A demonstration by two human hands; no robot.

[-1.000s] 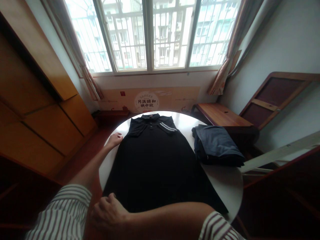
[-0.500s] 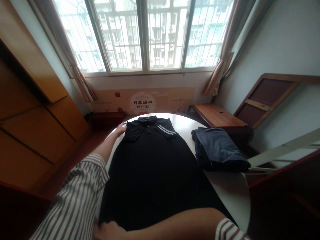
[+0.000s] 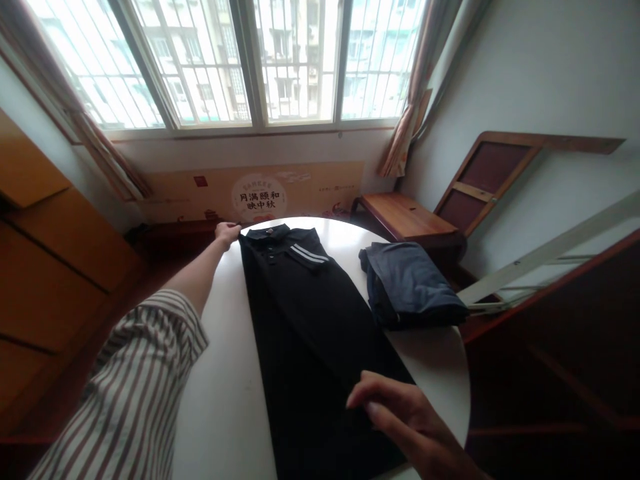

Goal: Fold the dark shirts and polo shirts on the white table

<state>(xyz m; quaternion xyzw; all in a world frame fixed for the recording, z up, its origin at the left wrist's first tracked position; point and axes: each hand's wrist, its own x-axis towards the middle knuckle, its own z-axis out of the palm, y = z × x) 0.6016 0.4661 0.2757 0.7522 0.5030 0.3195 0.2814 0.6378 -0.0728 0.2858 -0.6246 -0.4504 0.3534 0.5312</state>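
A black polo shirt (image 3: 320,300) lies lengthwise on the white round table (image 3: 220,373), collar at the far end. Two white stripes mark its right sleeve, and the left side is folded inward over the body. My left hand (image 3: 229,232) grips the shirt at the far left shoulder corner, arm stretched out. Near the hem, my right hand (image 3: 400,407) is closed at the end of the folded-over edge, index finger and thumb bent around dark cloth. The exact pinch is hard to see against the black.
Folded dark blue clothes (image 3: 413,283) lie on the table right of the shirt. Beyond the table stand a wooden bench (image 3: 407,217) and a leaning wooden frame (image 3: 480,177). Orange cabinets (image 3: 45,287) line the left, and a barred window (image 3: 260,60) is ahead.
My right hand has carried the shirt's left hem edge rightward, folding that side inward. My left hand still holds the shoulder end. The view has shifted right.
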